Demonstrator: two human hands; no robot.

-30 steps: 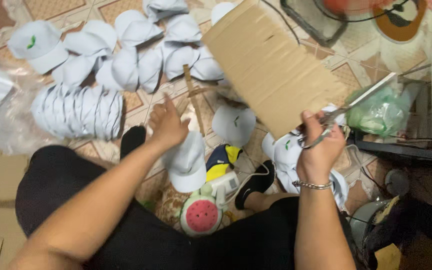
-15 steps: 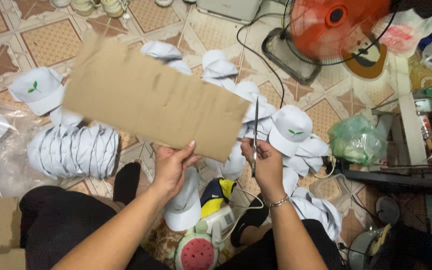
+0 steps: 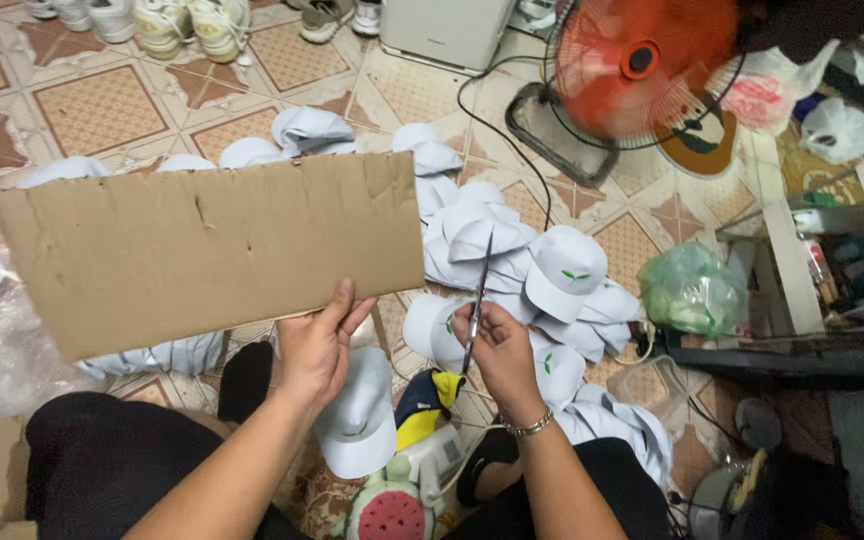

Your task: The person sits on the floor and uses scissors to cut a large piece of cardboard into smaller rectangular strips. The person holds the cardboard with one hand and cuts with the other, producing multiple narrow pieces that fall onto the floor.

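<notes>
The person sat on the tiled floor (image 3: 102, 110) with both hands raised over their lap. The left hand (image 3: 317, 345) was closed on the lower edge of a long brown cardboard sheet (image 3: 207, 250), thumb in front and fingers tucked behind, holding it up almost flat to the camera so that it hid part of the floor behind it. The sheet stretched from the left side of the view to just short of the right hand, its right end standing close beside the scissors without touching them, as far as I could tell.

The right hand (image 3: 497, 350), a thin bracelet (image 3: 527, 427) at its wrist, was wrapped around the handles of a pair of scissors (image 3: 477, 295). The blades pointed straight up and looked closed or nearly so; they were too thin to judge more exactly.

White caps (image 3: 562, 270) with small green marks lay heaped on the floor behind and to the right of the hands, more of them peeping out above the cardboard's top edge. One cap (image 3: 362, 420) rested on the person's lap just below the left hand. Toward the far right of the floor stood an orange fan (image 3: 642, 65), and a green plastic bag (image 3: 692, 290) lay near a low shelf. Shoes (image 3: 187, 22) lined the far edge of the floor at the top left.
</notes>
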